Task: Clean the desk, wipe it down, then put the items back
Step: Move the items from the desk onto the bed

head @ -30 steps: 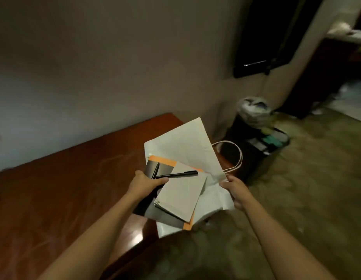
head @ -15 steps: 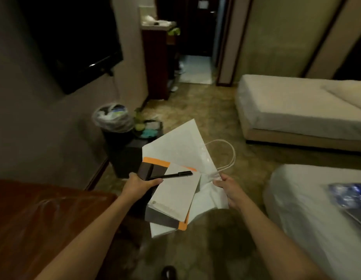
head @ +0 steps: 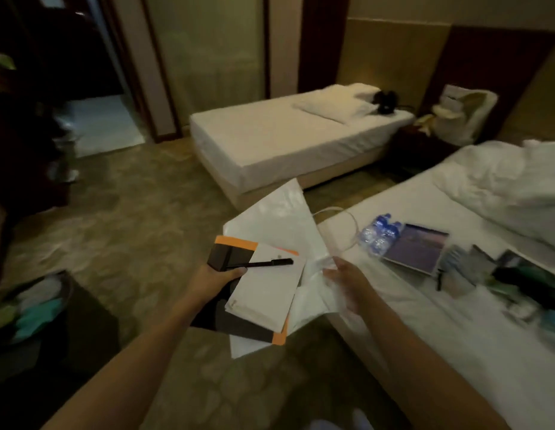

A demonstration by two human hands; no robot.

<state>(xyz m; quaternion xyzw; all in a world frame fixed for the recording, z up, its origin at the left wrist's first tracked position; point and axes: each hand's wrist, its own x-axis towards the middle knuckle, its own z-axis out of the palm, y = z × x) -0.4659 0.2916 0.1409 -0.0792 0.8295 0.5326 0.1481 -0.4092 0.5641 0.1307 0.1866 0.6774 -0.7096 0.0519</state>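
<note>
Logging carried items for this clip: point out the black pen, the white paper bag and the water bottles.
black pen [head: 263, 264]: head view, middle of the barrel.
white paper bag [head: 279, 212]: head view, bare upper panel.
water bottles [head: 380, 235]: head view, blue label, on the near bed.

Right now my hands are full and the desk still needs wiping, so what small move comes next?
Probably lower the stack of papers and white bag onto the near bed, beside the water bottles already lying there. Left hand and right hand both grip them.
</note>
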